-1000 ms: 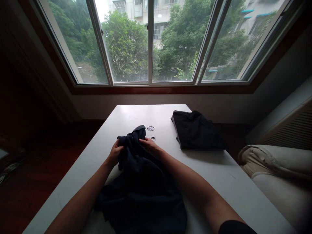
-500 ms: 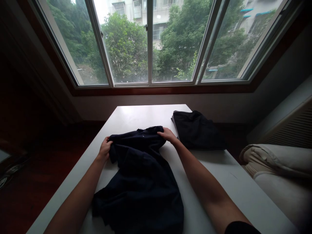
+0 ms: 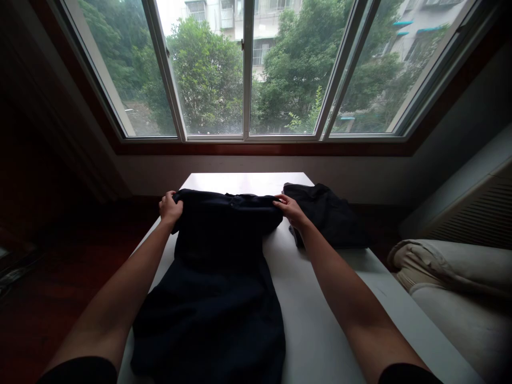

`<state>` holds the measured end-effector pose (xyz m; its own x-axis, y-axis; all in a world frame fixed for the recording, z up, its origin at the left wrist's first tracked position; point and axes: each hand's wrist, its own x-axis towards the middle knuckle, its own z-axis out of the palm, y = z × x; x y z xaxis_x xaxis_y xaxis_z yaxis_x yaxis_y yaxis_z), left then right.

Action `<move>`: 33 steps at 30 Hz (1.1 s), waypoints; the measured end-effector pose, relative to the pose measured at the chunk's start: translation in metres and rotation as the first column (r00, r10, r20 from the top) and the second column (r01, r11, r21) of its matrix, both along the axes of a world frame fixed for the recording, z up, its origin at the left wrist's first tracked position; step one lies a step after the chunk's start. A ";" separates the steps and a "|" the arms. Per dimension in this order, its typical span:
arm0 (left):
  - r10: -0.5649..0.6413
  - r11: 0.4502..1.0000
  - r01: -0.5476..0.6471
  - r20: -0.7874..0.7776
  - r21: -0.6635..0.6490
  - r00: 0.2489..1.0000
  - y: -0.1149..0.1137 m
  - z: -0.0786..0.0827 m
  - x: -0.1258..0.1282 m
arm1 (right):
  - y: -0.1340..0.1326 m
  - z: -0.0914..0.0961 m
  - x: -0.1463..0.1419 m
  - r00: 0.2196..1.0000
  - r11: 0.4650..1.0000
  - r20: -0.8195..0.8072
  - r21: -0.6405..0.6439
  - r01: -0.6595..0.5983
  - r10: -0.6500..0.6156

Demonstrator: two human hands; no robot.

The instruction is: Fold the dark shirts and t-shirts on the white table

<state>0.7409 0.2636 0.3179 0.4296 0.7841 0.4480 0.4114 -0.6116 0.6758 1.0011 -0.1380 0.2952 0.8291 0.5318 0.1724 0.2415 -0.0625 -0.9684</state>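
Observation:
A dark navy shirt (image 3: 218,266) lies stretched lengthwise on the white table (image 3: 320,320), its far end toward the window. My left hand (image 3: 170,207) is closed on the shirt's far left corner. My right hand (image 3: 291,209) pinches its far right corner. Both arms are extended, and the far edge of the shirt is pulled taut between the two hands. The near end of the shirt hangs toward the table's front edge.
A folded dark garment (image 3: 328,216) lies on the table's far right, just past my right hand. A light sofa or cushion (image 3: 452,282) stands to the right of the table. Dark wood floor (image 3: 40,277) lies to the left. A wide window (image 3: 248,69) fills the back wall.
Both hands have moved apart and away from me, spreading the bunched shirt flat and pulling its far edge straight. The round fittings in the tabletop are now covered.

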 end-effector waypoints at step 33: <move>-0.548 0.764 0.642 -0.581 -0.055 0.602 -0.144 -0.076 -0.086 | 0.018 -0.029 -0.063 0.869 0.682 0.468 -0.689 0.246 0.160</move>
<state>0.6548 0.1193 0.2422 0.9748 0.2117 0.0709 0.1755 -0.9227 0.3433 0.9380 -0.1196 0.2664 0.7769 0.6186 0.1175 0.6107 -0.6949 -0.3796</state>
